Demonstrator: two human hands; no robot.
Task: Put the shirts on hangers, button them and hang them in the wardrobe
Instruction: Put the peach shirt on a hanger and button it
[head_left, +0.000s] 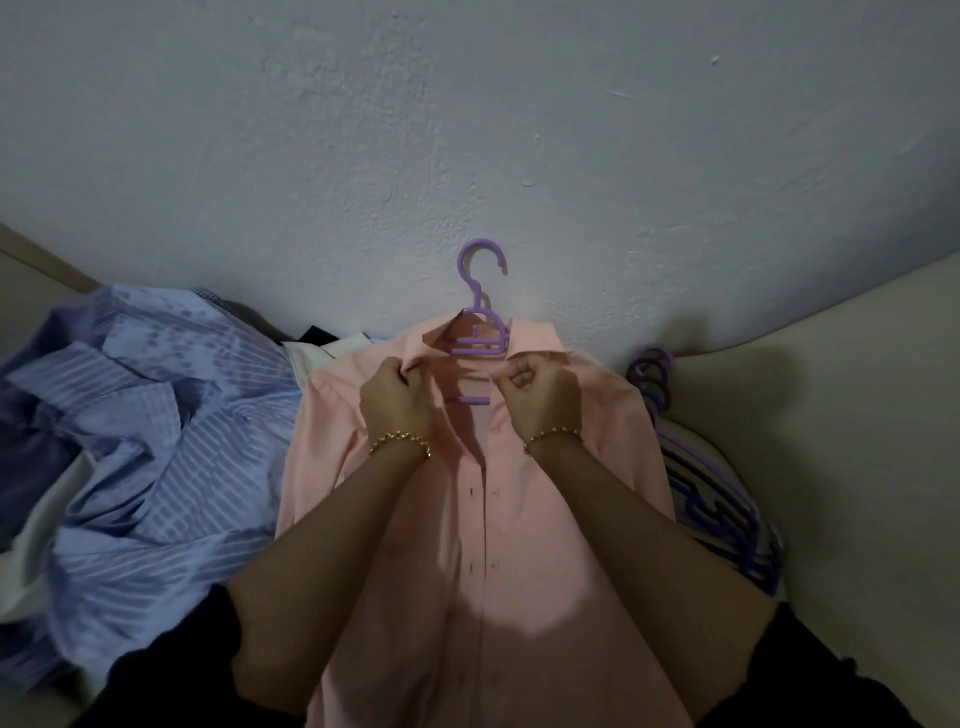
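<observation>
A pink shirt (498, 545) lies flat on the bed in front of me, on a purple hanger (480, 312) whose hook points toward the wall. The shirt's top is open at the collar, showing the hanger's bars. My left hand (397, 397) grips the left collar edge. My right hand (540, 397) pinches the right collar edge. The two hands are a little apart, on either side of the neck opening. Buttons and buttonholes run down the front below my wrists.
A heap of blue striped shirts (150, 447) lies to the left, with white and dark garments (322, 348) behind it. A stack of purple and blue hangers (717, 499) lies to the right of the pink shirt. The pale wall (467, 130) rises just behind.
</observation>
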